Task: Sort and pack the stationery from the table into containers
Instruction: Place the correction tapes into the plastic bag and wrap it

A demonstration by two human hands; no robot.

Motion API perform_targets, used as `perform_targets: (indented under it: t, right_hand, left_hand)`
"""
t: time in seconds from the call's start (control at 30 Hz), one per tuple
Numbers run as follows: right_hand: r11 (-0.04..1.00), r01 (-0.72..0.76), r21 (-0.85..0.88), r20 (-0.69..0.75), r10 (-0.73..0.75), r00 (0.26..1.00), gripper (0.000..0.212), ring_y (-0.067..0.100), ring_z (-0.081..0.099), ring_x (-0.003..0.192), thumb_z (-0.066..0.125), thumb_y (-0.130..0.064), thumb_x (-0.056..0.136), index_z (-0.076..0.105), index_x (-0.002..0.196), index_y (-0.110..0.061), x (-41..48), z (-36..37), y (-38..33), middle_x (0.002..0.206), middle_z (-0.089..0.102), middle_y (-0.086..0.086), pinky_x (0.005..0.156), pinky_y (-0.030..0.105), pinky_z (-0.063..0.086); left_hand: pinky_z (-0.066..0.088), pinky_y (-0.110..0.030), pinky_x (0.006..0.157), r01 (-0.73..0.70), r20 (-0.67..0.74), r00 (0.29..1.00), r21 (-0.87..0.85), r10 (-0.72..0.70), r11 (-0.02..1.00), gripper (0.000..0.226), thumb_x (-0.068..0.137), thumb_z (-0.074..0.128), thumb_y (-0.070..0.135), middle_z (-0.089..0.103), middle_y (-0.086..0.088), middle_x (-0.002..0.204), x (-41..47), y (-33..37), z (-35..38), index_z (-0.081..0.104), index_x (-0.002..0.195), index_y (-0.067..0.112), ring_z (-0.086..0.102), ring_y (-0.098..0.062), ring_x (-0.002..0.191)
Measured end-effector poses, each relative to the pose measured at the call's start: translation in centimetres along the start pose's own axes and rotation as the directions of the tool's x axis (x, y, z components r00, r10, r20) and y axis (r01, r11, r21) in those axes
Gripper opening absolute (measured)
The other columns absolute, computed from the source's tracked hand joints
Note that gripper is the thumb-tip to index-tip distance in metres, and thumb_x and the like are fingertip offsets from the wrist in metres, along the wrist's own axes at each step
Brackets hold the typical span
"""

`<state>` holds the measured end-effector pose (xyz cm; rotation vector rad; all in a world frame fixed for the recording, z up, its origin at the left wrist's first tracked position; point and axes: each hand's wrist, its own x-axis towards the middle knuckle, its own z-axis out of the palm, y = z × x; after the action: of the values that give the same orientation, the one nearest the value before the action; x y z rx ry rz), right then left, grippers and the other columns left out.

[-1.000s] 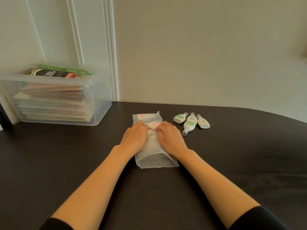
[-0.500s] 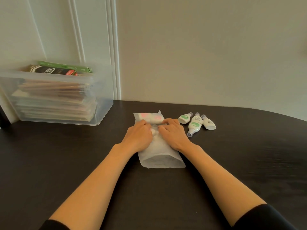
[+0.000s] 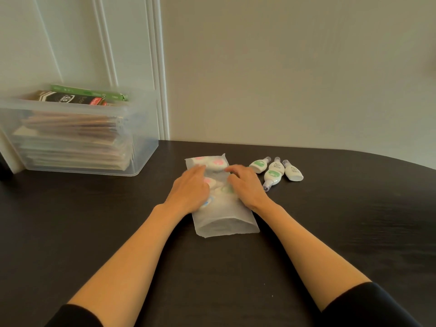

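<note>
1. A translucent pouch [image 3: 224,223] of small white dispensers is being pressed onto the dark worktop [image 3: 94,232] at frame centre.
2. It is being held down by the left hand [image 3: 191,192], grip apart, fingers fairly straight.
3. It is being touched by the right hand [image 3: 247,187], fingers bent; whether that grip is clamped cannot be told.
4. Loose dispensers [image 3: 272,175] are being shown just right of the pouch, and a clear bin [image 3: 144,142] of packets at upper left.

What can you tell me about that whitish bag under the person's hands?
The frosted pouch lies flat on the dark table, its length running away from the person. It looks like thin, translucent white plastic, with a fold across its near end. Small white items with pink, green and blue labels show dimly through it. The left hand and right hand rest on its middle. Loose small bottles lie apart to its right.
</note>
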<state>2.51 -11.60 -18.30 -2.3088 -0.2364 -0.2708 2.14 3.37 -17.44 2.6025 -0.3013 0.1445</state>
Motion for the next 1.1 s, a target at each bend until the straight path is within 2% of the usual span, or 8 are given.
perform_targets:
  t: [0.07, 0.13, 0.47, 0.6, 0.73, 0.87, 0.97, 1.1]
  right_hand:
    - [0.996, 0.089, -0.024, -0.148, -0.091, 0.985, 0.026, 0.013, 0.042, 0.103, 0.045, -0.003, 0.087, 0.061, 0.107, -0.006, -0.8, -0.2, -0.3, 0.108, 0.054, 0.0, 0.087, 0.021, 0.035]
    - [0.978, 0.183, -0.099, -0.115, -0.193, 0.974, 0.023, 0.011, 0.039, 0.093, 0.046, 0.003, 0.083, 0.064, 0.096, -0.004, -1.6, -0.1, -0.8, 0.097, 0.051, -0.002, 0.076, 0.013, 0.031]
    - [0.963, 0.15, -0.225, 0.13, -0.123, 0.984, 0.036, 0.022, 0.052, 0.108, 0.031, -0.01, 0.095, 0.064, 0.109, -0.007, -2.9, 0.5, -1.7, 0.118, 0.059, 0.007, 0.091, 0.031, 0.037]
    - [0.972, 0.067, -0.227, 0.071, -0.053, 0.996, 0.03, 0.029, 0.055, 0.093, 0.033, -0.01, 0.093, 0.059, 0.089, 0.004, -2.7, 0.6, -2.1, 0.1, 0.062, 0.016, 0.082, 0.042, 0.043]
    - [0.958, 0.102, -0.268, 0.086, -0.081, 0.993, 0.036, 0.024, 0.048, 0.111, 0.032, -0.011, 0.095, 0.058, 0.119, -0.006, -2.3, 0.7, -1.8, 0.12, 0.054, 0.007, 0.093, 0.033, 0.036]
    - [0.953, 0.133, -0.272, 0.145, -0.096, 0.985, 0.039, 0.023, 0.041, 0.117, 0.027, -0.006, 0.098, 0.056, 0.123, -0.002, -1.9, 0.4, -2.2, 0.127, 0.049, 0.011, 0.093, 0.025, 0.026]
    - [0.962, 0.121, -0.243, 0.176, -0.079, 0.981, 0.041, 0.019, 0.032, 0.125, 0.025, -0.006, 0.1, 0.046, 0.135, -0.005, -1.7, 0.1, -2.4, 0.141, 0.042, 0.006, 0.096, 0.02, 0.018]
    - [0.981, 0.067, -0.183, 0.161, -0.037, 0.986, 0.037, 0.02, 0.038, 0.125, 0.031, -0.009, 0.098, 0.058, 0.122, -0.005, -0.6, 0.6, -1.7, 0.136, 0.048, 0.007, 0.102, 0.028, 0.026]
  left_hand:
    - [0.033, -0.032, 0.093, -0.02, -0.195, 0.98, 0.101, 0.04, 0.995, 0.038, 0.088, 0.044, 0.011, 0.041, -0.009, 0.131, -0.8, -0.1, -0.3, 0.042, 0.126, 0.009, 0.04, -0.026, 0.117]
    - [0.033, -0.029, 0.085, -0.073, -0.282, 0.951, 0.194, 0.127, 0.978, 0.027, 0.087, 0.047, 0.012, 0.047, -0.008, 0.117, -1.6, 0.1, -0.5, 0.048, 0.113, 0.008, 0.044, -0.024, 0.105]
    - [0.041, -0.033, 0.07, -0.043, -0.22, 0.973, 0.108, 0.066, 0.993, 0.024, 0.095, 0.041, 0.014, 0.056, -0.01, 0.097, -2.5, 0.6, -0.2, 0.062, 0.09, 0.001, 0.055, -0.025, 0.086]
    - [0.025, -0.026, 0.054, -0.007, -0.174, 0.984, 0.118, 0.027, 0.993, 0.038, 0.094, 0.04, 0.012, 0.038, -0.002, 0.07, -2.1, 0.3, 0.0, 0.04, 0.057, 0.01, 0.039, -0.021, 0.066]
    - [0.033, -0.028, 0.068, 0.013, -0.119, 0.993, 0.045, -0.008, 0.999, 0.029, 0.1, 0.034, 0.017, 0.047, -0.006, 0.094, -1.8, 0.1, 0.1, 0.057, 0.089, 0.004, 0.045, -0.022, 0.086]
    - [0.039, -0.036, 0.095, 0.029, -0.003, 1.0, -0.001, -0.029, 1.0, 0.031, 0.101, 0.029, 0.01, 0.044, -0.017, 0.129, -1.5, -0.5, 0.0, 0.049, 0.121, -0.001, 0.041, -0.029, 0.119]
    - [0.041, -0.04, 0.095, -0.028, 0.062, 0.998, 0.126, 0.021, 0.992, 0.031, 0.099, 0.03, 0.011, 0.039, -0.012, 0.132, -1.0, -1.0, -0.2, 0.048, 0.122, 0.001, 0.042, -0.027, 0.116]
    - [0.042, -0.039, 0.092, -0.09, 0.086, 0.994, 0.197, 0.074, 0.976, 0.033, 0.098, 0.03, 0.015, 0.037, -0.003, 0.128, -0.2, -1.5, -0.2, 0.053, 0.12, 0.007, 0.04, -0.021, 0.111]
